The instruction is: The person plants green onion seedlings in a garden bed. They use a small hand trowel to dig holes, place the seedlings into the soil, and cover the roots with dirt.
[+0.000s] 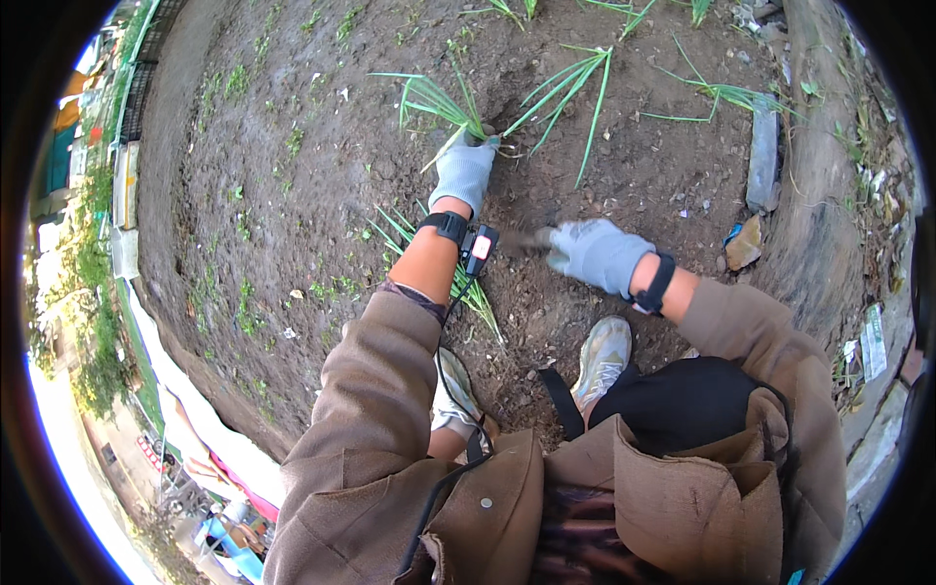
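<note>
My left hand, in a grey knit glove, is closed around the base of a clump of green onions at soil level. The long leaves fan out to the upper left, and the roots are hidden. My right hand, gloved too, grips a small hand tool. Motion blurs the tool, so its exact kind is unclear; it points left over loose soil. Just right of my left hand, another green onion clump spreads its leaves. Under my left forearm lies a loose bunch of green onions.
More green onions grow to the upper right, beside a grey block. A broken stone lies below it. Small weeds dot the soil on the left. My shoes stand close to the loose bunch. A cable runs along my left arm.
</note>
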Demonstrator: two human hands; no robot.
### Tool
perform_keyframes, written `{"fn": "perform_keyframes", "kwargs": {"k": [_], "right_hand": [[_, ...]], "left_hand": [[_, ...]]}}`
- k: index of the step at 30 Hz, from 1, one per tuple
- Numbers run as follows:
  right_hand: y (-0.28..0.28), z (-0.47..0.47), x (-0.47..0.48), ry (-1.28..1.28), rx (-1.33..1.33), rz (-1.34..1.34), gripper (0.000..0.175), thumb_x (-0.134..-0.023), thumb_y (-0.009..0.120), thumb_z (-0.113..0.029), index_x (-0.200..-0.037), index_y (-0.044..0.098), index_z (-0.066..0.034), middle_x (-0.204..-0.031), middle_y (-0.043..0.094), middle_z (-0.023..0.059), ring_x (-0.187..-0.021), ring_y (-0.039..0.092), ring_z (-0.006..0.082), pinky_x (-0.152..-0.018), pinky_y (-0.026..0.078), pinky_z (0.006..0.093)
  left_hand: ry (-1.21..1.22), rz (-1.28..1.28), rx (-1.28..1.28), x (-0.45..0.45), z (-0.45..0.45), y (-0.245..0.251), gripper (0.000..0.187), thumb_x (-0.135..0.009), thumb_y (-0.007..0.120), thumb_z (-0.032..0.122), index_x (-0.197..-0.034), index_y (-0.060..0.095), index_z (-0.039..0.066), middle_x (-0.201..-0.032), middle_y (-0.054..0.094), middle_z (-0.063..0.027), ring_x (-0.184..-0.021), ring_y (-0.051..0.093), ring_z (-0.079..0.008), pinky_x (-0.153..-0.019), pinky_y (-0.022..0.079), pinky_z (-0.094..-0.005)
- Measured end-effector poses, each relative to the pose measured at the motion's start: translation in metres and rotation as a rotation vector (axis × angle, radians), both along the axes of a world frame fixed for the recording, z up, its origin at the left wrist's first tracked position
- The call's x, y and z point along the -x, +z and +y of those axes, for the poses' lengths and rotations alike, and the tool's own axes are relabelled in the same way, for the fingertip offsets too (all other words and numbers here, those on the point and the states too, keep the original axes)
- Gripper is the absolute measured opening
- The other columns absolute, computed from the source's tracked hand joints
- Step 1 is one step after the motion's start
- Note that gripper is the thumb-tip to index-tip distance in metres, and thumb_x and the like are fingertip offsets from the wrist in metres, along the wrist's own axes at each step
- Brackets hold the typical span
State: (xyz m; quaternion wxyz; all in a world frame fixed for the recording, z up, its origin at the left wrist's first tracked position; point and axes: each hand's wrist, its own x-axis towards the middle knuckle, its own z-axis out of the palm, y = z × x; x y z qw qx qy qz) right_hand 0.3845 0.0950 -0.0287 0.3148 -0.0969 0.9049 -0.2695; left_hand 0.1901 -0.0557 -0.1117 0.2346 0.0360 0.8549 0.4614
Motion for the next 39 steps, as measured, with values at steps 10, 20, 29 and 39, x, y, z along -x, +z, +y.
{"fn": "perform_keyframes", "kwargs": {"k": [10, 20, 29, 39], "right_hand": [[0.014, -0.015, -0.02, 0.278, 0.03, -0.239, 0.041, -0.091, 0.064, -0.038, -0.121, 0.067, -0.0106, -0.117, 0.066, 0.0161, -0.11, 0.064, 0.0341, -0.091, 0.052, 0.0464], [-0.043, -0.065, -0.015, 0.247, 0.233, 0.091, 0.059, -0.088, 0.066, -0.022, -0.142, 0.047, -0.0086, -0.145, 0.052, 0.0161, -0.133, 0.051, 0.0344, -0.109, 0.041, 0.0442], [-0.076, -0.062, 0.019, 0.217, 0.138, 0.088, 0.058, -0.09, 0.052, -0.006, -0.147, 0.044, -0.0117, -0.149, 0.049, 0.0124, -0.134, 0.05, 0.0301, -0.115, 0.036, 0.0435], [-0.087, 0.011, 0.07, 0.031, 0.062, 0.35, 0.046, -0.08, 0.07, -0.013, -0.125, 0.064, -0.0155, -0.124, 0.063, 0.0081, -0.124, 0.055, 0.0308, -0.108, 0.042, 0.0444]], "left_hand": [[-0.338, 0.415, 0.485, 0.023, 0.014, -0.014, 0.024, -0.085, 0.071, 0.025, -0.106, 0.075, 0.015, -0.102, 0.073, -0.0131, -0.092, 0.069, -0.0306, -0.079, 0.055, -0.0404], [-0.337, 0.232, 0.349, 0.035, 0.009, -0.017, 0.022, -0.086, 0.072, 0.031, -0.103, 0.077, 0.017, -0.103, 0.074, -0.0102, -0.1, 0.068, -0.0302, -0.084, 0.054, -0.0409], [-0.393, 0.216, 0.472, 0.038, 0.012, -0.009, 0.024, -0.088, 0.071, 0.031, -0.11, 0.077, 0.022, -0.106, 0.075, -0.0067, -0.098, 0.07, -0.0254, -0.086, 0.053, -0.0361], [-0.373, 0.309, 0.437, 0.032, 0.012, -0.018, 0.024, -0.088, 0.071, 0.031, -0.107, 0.076, 0.019, -0.105, 0.074, -0.0077, -0.099, 0.07, -0.0277, -0.086, 0.053, -0.0383]]}}
